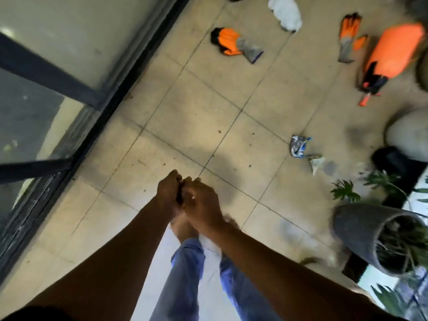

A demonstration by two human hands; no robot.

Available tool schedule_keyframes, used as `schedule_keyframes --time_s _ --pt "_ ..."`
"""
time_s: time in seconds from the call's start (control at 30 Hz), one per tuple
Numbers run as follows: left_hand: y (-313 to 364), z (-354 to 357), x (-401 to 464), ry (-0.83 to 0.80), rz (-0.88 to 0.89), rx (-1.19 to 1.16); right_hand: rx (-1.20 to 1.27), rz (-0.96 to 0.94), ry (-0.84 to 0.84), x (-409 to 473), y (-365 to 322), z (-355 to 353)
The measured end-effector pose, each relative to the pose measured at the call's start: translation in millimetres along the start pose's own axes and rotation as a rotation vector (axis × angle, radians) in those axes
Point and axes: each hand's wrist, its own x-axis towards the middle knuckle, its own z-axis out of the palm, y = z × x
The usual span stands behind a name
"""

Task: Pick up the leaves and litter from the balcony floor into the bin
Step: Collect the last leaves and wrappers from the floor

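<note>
My left hand (pixel 168 193) and my right hand (pixel 203 205) are pressed together over the tiled balcony floor (pixel 208 93), fingers curled against each other. A dark gap shows between the palms, and whether anything is held there is hidden. A crumpled blue and silver wrapper (pixel 298 147) lies on the floor to the right, with a pale torn wrapper (pixel 317 162) beside it. Close to the dark pot lies a blurred brown leaf (pixel 309 261). No bin is in view.
Two orange and grey gloves (pixel 234 44) (pixel 349 35), a white crumpled cloth (pixel 286 12) and an orange tool with a black handle (pixel 393 52) lie further off. A dark woven plant pot (pixel 356 232) and a grey pot (pixel 410 135) stand at the right. A glass door frame (pixel 111 96) runs along the left.
</note>
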Motion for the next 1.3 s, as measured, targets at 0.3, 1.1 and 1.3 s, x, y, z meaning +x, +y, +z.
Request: schedule_keyframes --time_s 0.3,1.1,1.3 --pt "-15.0 72.1 67.4 0.014 0.123 0.114 -0.109 0.152 0.135 -1.4 117.1 -81.0" --pt "-189.5 193.9 183.9 -0.125 -0.150 0.429 -0.122 0.870 0.471 85.6 504.3 -227.5" --pt "-188.6 246.5 174.1 -0.146 0.030 0.436 0.449 0.752 0.376 57.9 422.2 -184.3"
